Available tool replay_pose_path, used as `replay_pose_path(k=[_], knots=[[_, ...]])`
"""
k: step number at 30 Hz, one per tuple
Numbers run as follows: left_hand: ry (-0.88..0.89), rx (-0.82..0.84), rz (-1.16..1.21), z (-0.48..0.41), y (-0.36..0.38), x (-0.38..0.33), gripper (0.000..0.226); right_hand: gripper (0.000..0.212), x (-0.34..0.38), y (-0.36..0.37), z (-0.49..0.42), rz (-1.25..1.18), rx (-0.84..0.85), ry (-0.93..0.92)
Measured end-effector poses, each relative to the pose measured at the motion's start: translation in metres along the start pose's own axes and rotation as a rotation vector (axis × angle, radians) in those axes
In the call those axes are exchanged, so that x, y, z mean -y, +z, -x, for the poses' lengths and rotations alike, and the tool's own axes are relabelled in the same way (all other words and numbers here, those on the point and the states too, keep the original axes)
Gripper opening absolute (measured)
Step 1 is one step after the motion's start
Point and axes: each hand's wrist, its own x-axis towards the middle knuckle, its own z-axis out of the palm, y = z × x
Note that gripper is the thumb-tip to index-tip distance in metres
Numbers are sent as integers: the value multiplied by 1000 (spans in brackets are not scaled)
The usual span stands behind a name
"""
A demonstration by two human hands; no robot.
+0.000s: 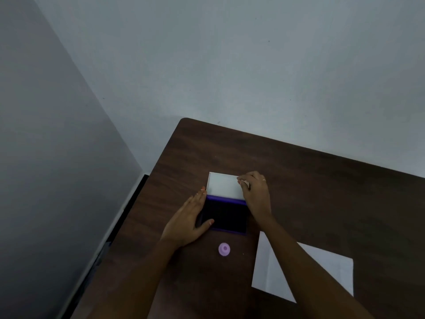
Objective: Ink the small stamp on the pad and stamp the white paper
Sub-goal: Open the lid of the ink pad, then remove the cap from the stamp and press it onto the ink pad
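A purple ink pad lies open on the dark wooden table, its dark inked face up and its white-lined lid folded back on the far side. My left hand rests flat against the pad's left side, thumb on the inked face. My right hand pinches the lid's right far corner. The small round lilac stamp stands alone on the table just in front of the pad. The white paper lies to the right, partly hidden by my right forearm.
The table's left edge and far left corner are close to the pad. Grey walls stand behind and to the left, with a narrow gap of floor beside the table.
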Motion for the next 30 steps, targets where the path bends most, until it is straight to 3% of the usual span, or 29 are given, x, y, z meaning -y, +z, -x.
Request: replay_pose_path(k=[7,12,20,23,26,28,30], knots=[[-267,-170,412,14,-7,-19,55,15,9,-10,52,-31,48,-31],[-327,-278,398,41,-4,-27,45,16,16,-13,92,-76,104,-33],[-299,-238,386,67,19,-44,34,33,23,-5,142,-136,239,41],[-339,-247,413,72,27,-51,33,45,24,3,152,-176,300,170],[-343,-256,420,77,32,-56,35,78,29,9,158,-370,269,421],[-373,-244,422,80,34,-56,38,62,34,13,158,-426,257,482],[-345,-228,440,82,34,-58,38,39,39,15,160,-520,139,511]])
